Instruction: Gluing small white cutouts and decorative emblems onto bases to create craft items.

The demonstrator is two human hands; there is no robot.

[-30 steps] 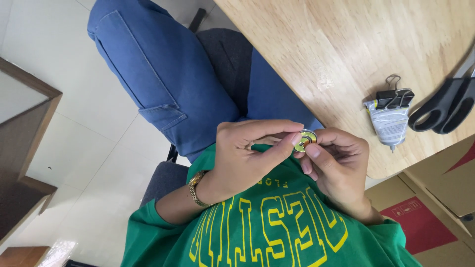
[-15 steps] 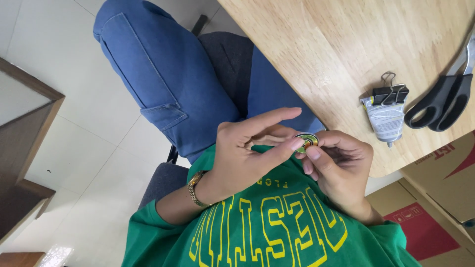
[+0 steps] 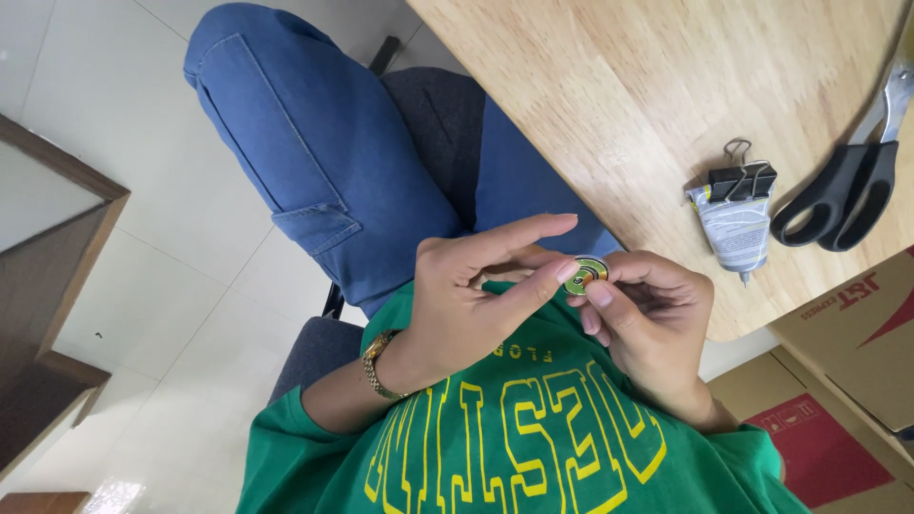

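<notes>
A small round green and yellow disc (image 3: 586,274) is pinched between the fingertips of both hands, just in front of my green shirt and above my lap. My left hand (image 3: 471,300), with a gold bracelet at the wrist, presses its middle finger against the disc's left side while the index finger stretches out straight above it. My right hand (image 3: 652,319) grips the disc from the right with thumb and fingertips. The disc's face points up at the camera.
A wooden table (image 3: 609,86) fills the upper right. On it lie a squeezed tube shut with a black binder clip (image 3: 735,214) and black-handled scissors (image 3: 843,195). Cardboard boxes (image 3: 847,381) stand at the lower right. My legs in blue jeans (image 3: 324,162) rest on a grey chair; a dark wooden cabinet (image 3: 43,314) is at the left.
My left index finger has lifted off and straightened out above the disc. Both hands still keep the disc in the same spot; the view has shifted slightly.
</notes>
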